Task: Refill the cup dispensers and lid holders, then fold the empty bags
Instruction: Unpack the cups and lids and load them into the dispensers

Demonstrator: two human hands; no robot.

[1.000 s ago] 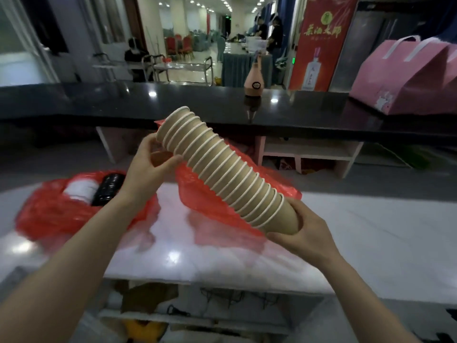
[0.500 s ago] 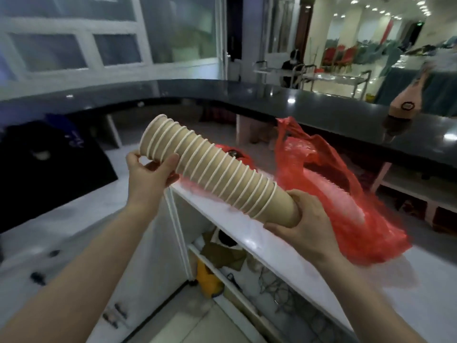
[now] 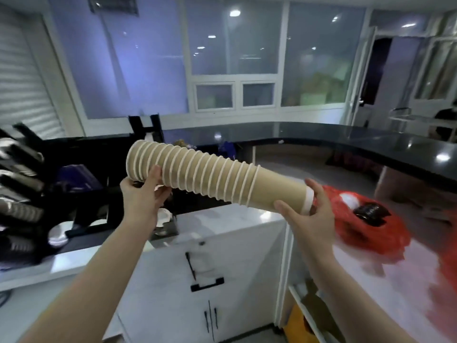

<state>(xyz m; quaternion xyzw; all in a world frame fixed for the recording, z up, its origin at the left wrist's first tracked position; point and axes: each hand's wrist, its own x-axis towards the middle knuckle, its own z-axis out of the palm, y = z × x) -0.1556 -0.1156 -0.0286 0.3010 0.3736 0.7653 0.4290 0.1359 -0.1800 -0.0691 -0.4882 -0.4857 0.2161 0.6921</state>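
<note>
A cup stack is held in the air between both hands, lying nearly level, mouths to the left and slightly higher, bottom end to the right and lower. It is carried above the white counter, touching nothing else.

The left hand is clamped on the mouth end: thumb laid over the top rims, fingers curled under. This end is the widest, so it is likely gripped there for steering. The right hand is cupped round the bottom end, thumb below the wall and fingers bent across the base. Held this way, the nested cups are probably kept from sliding apart. A grip at both ends suits a long stack that would bend or separate if held at one point.

At far left the dispenser rack is seen, black, with cup rows lying in its slots; blur hides how full they are. The stack's mouth end is aimed roughly that way, so carrying toward the rack is judged to be the step in hand. Loading is not yet begun.

At right a red bag lies on the counter with black lids and something white inside. It is not empty, so folding is judged still far off. A dark counter curves behind.

Next, the stack would need lining up with a slot, with end pressure kept on.
</note>
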